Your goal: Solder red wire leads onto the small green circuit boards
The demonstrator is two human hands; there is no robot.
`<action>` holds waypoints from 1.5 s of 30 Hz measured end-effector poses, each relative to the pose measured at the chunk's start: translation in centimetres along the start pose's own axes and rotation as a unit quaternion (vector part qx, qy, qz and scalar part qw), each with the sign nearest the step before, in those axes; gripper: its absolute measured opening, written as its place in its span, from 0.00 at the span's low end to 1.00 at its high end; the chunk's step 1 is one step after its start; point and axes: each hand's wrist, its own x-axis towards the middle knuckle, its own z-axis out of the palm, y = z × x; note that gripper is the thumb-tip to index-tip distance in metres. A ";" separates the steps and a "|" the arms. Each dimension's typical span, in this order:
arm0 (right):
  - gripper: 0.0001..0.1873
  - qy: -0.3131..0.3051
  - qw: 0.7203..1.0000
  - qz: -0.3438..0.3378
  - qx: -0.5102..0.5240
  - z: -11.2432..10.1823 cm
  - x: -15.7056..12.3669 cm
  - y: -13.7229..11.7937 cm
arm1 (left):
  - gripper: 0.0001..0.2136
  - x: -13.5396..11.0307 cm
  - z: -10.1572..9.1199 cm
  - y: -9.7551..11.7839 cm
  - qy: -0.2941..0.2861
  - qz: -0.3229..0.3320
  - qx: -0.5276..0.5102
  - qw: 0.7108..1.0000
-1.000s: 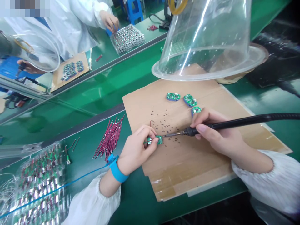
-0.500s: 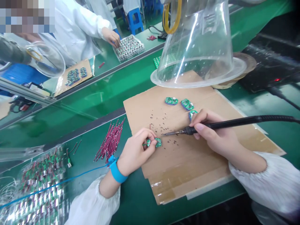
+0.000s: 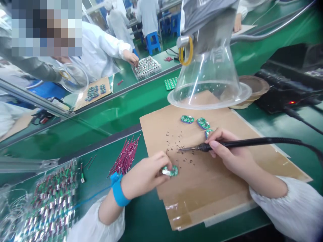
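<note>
Four small green circuit boards (image 3: 187,119) are in view. Three lie in a loose row on a cardboard sheet (image 3: 214,201), and the fourth (image 3: 170,171) sits just above the cardboard, pinched between the fingertips of the left hand (image 3: 143,174). The right hand (image 3: 227,156) closes narrowly around the black handle of a soldering iron (image 3: 242,144), pen-style, its fingers beside the nearest board of the row. The iron's tip (image 3: 186,149) points toward the held board, near it but apart. Dark specks (image 3: 179,141) dot the cardboard around the tip.

As for progress, a thick bundle of red pins (image 3: 124,158) lies on the green counter (image 3: 143,222) left of the cardboard, and a large plastic-wrapped mass of green boards and silvery parts (image 3: 52,201) sits beyond it. Much material therefore remains there, while only these few boards are out on the cardboard. Whether their joints are finished is too small to tell. A blue wrist strap (image 3: 118,193) circles the left wrist, and a clear plastic hood (image 3: 209,74) hangs over the sheet's far edge.
</note>
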 end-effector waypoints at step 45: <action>0.19 -0.083 0.921 -0.165 -0.343 -1.2 0.4 1.1 | 0.12 -5.4 -7.6 -7.0 0.252 -0.259 0.091 0.928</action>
